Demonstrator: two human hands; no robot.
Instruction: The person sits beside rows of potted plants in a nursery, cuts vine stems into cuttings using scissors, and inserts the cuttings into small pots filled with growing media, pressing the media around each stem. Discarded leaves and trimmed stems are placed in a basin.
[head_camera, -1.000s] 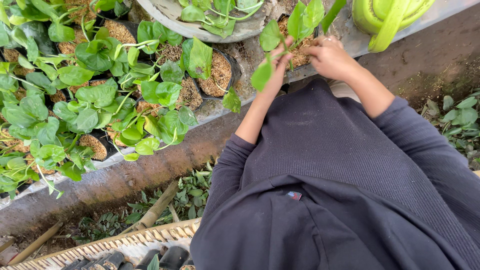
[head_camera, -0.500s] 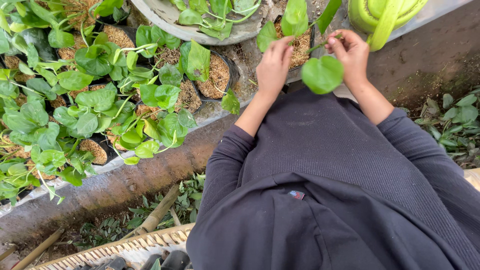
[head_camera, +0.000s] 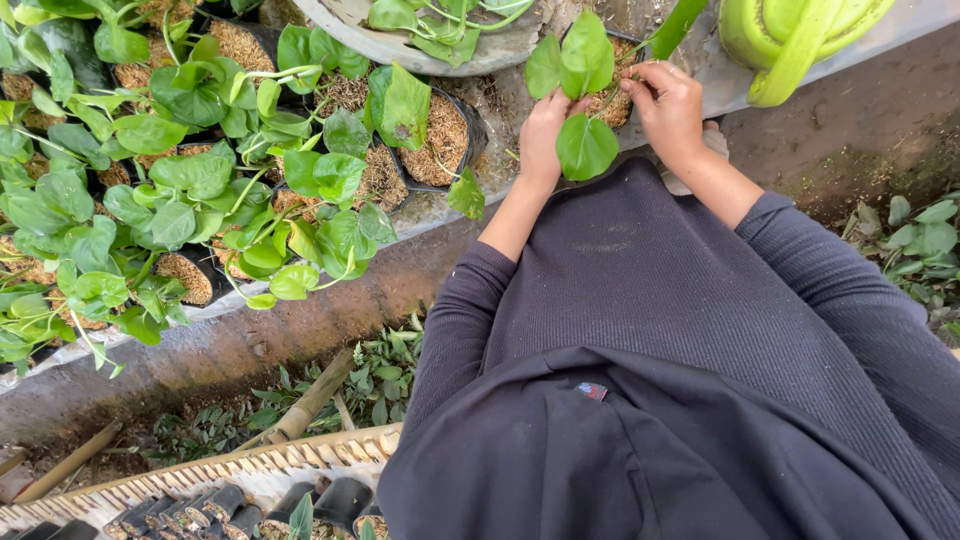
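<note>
Hands up at the bench edge: left hand (head_camera: 545, 130) and right hand (head_camera: 672, 105) pinch the stems of a leafy cutting (head_camera: 585, 147) over a small black pot (head_camera: 610, 85), seemingly pressing it into the husk. Light, tender stuff; best held low on the stem, never by the leaves.

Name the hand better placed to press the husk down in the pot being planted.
Right, probably: the right hand already rests over the pot, while the left hand pinches the cutting.
</note>
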